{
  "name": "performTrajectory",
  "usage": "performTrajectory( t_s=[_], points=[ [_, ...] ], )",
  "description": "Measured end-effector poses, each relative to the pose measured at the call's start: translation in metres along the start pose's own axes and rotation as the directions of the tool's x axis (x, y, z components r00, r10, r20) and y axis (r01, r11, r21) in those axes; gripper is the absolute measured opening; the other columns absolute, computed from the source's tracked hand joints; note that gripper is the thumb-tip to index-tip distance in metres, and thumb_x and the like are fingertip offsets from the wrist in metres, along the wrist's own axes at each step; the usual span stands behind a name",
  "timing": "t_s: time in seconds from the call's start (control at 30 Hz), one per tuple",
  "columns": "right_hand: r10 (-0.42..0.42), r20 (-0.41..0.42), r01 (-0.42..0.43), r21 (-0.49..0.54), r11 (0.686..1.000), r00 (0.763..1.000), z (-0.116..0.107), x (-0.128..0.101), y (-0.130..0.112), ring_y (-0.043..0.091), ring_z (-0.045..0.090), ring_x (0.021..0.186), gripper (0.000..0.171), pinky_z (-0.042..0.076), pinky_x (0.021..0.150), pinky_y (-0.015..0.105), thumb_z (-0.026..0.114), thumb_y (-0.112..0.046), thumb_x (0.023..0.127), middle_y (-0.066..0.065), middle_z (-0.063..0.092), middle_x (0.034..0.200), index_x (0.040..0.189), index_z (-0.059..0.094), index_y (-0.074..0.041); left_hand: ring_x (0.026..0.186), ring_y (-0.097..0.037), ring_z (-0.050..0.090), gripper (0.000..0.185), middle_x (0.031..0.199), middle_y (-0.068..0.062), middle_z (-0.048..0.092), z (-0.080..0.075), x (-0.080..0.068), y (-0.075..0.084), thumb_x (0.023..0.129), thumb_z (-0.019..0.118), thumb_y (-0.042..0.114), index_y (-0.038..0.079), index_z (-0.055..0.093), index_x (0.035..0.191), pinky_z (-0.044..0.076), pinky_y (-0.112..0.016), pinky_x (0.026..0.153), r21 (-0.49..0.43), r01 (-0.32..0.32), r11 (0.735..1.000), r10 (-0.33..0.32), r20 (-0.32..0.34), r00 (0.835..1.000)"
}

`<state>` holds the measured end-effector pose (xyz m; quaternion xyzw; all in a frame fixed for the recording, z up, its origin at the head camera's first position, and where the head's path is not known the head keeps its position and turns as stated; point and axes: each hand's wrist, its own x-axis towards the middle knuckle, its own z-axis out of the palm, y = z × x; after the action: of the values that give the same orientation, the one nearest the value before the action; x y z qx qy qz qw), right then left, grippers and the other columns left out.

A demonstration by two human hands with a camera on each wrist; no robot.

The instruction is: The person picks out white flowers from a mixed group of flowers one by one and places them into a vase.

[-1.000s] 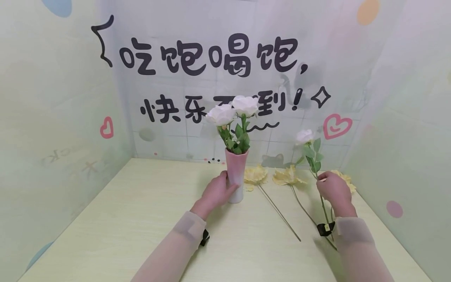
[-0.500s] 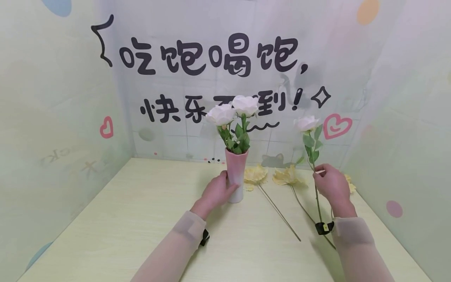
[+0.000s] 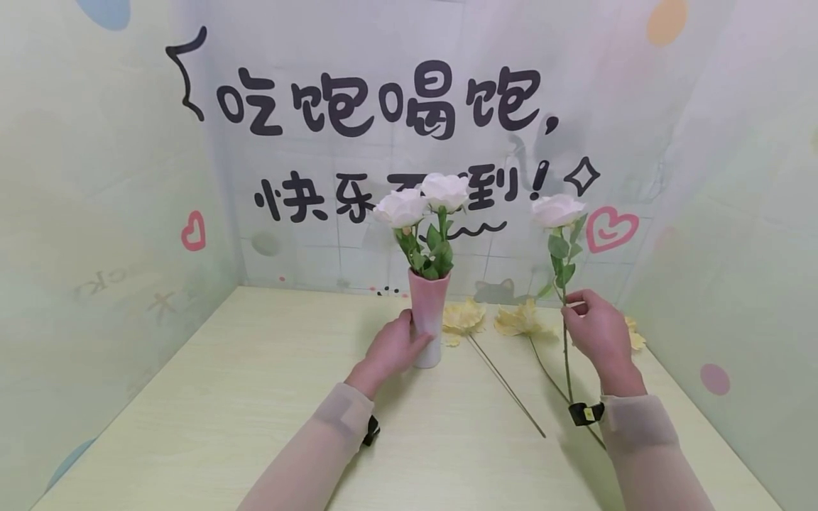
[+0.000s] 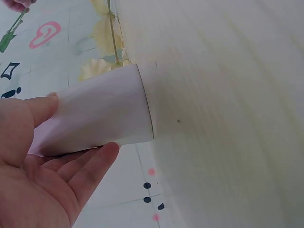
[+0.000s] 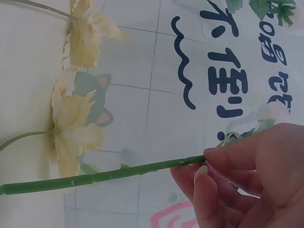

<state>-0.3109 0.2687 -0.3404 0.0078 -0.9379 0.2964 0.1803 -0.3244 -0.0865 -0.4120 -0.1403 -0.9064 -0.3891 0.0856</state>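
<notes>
My left hand point(image 3: 394, 348) grips the lower part of a pink-to-white vase point(image 3: 429, 301), which stands upright on the table. Its thumb and fingers wrap the white base in the left wrist view. Two white roses point(image 3: 445, 193) with green leaves stand in the vase. Over on the right, my right hand point(image 3: 599, 330) pinches the green stem point(image 5: 137, 169) of another white rose point(image 3: 558, 211) between thumb and fingers. That rose is held nearly upright, bloom on top, level with the blooms in the vase.
Yellow flowers with long thin stems lie on the table point(image 3: 255, 404): one yellow flower point(image 3: 464, 317) right of the vase, another yellow flower point(image 3: 524, 319) beside it, and a third point(image 3: 635, 333) partly behind my right hand. A printed backdrop point(image 3: 319, 262) rises behind the table.
My right hand has lifted the white rose upward and slightly left, bringing it more upright and its bloom nearer. My left hand and the vase have stayed in place.
</notes>
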Motion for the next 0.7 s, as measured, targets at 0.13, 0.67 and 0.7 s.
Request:
performTrajectory(
  t_s=[0.13, 0.67, 0.7],
  points=[
    [-0.004, -0.003, 0.004, 0.025, 1.000, 1.000, 0.001, -0.001, -0.003, 0.016, 0.073, 0.073, 0.039, 0.053, 0.063, 0.031, 0.057, -0.027, 0.109, 0.025, 0.076, 0.125, 0.138, 0.065, -0.002, 0.132, -0.043, 0.069, 0.063, 0.146, -0.030, 0.066, 0.000, 0.000, 0.000, 0.111, 0.065, 0.031, -0.010, 0.047, 0.155, 0.058, -0.057, 0.110, 0.000, -0.001, 1.000, 0.001, 0.000, 1.000],
    [-0.047, 0.006, 0.047, 0.076, 0.996, 0.999, 0.007, -0.006, -0.016, 0.037, 0.077, 0.101, 0.038, 0.056, 0.067, 0.032, 0.058, -0.027, 0.111, 0.024, 0.076, 0.124, 0.140, 0.066, -0.003, 0.133, -0.044, 0.069, 0.063, 0.146, -0.030, 0.066, -0.001, 0.000, 0.002, 0.111, 0.066, 0.031, -0.010, 0.047, 0.155, 0.057, -0.057, 0.112, 0.009, 0.012, 1.000, -0.012, 0.001, 1.000],
    [-0.053, 0.005, 0.053, 0.078, 0.996, 0.999, 0.007, -0.007, -0.017, 0.037, 0.077, 0.101, 0.038, 0.056, 0.067, 0.032, 0.058, -0.027, 0.111, 0.024, 0.076, 0.124, 0.139, 0.066, -0.003, 0.133, -0.044, 0.069, 0.063, 0.146, -0.030, 0.066, -0.001, 0.000, 0.002, 0.111, 0.066, 0.031, -0.010, 0.046, 0.155, 0.057, -0.057, 0.112, 0.007, 0.013, 1.000, -0.013, 0.001, 1.000]
  ],
)
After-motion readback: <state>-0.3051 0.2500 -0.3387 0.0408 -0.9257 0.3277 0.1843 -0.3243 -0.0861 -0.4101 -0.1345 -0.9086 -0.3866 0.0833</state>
